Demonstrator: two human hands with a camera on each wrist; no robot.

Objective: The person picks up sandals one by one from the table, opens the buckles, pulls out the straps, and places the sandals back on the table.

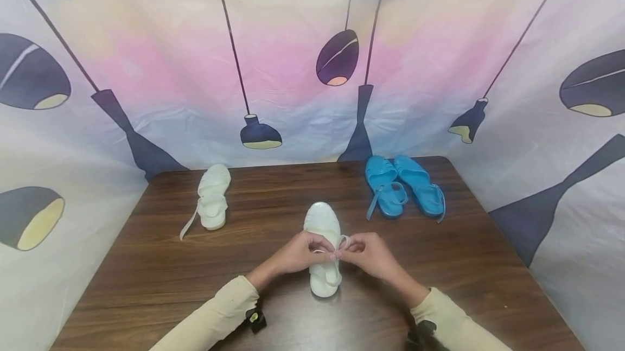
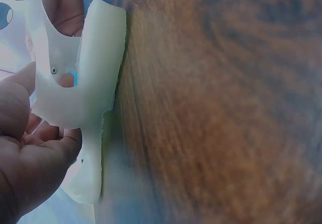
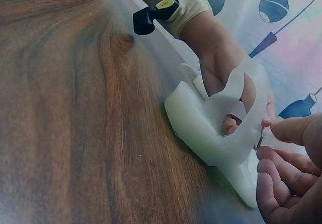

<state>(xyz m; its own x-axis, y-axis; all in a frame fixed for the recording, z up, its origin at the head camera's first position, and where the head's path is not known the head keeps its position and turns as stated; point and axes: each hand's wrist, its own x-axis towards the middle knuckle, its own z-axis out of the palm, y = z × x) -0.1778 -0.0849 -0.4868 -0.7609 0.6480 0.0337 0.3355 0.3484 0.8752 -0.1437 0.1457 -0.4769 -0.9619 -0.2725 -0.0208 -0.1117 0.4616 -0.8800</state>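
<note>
A white sandal [image 1: 322, 218] stands on the table in front of me, its toe pointing away. Its ankle strap [image 3: 259, 90] arches over the heel part, and a small metal buckle [image 3: 259, 139] hangs at its side. My left hand [image 1: 299, 253] reaches in from the left and pinches the strap near the buckle; its fingertips are partly hidden behind the sandal in the left wrist view. From the other side my right hand [image 1: 372, 256] pinches the strap at the buckle with thumb and fingers. The fingertips of both hands meet there.
Another white sandal [image 1: 214, 183] lies at the back left, its strap loose. A pair of blue sandals [image 1: 390, 199] sits at the back right. The brown wooden table [image 1: 146, 264] ends against a cloth backdrop [image 1: 293, 25] printed with lamps.
</note>
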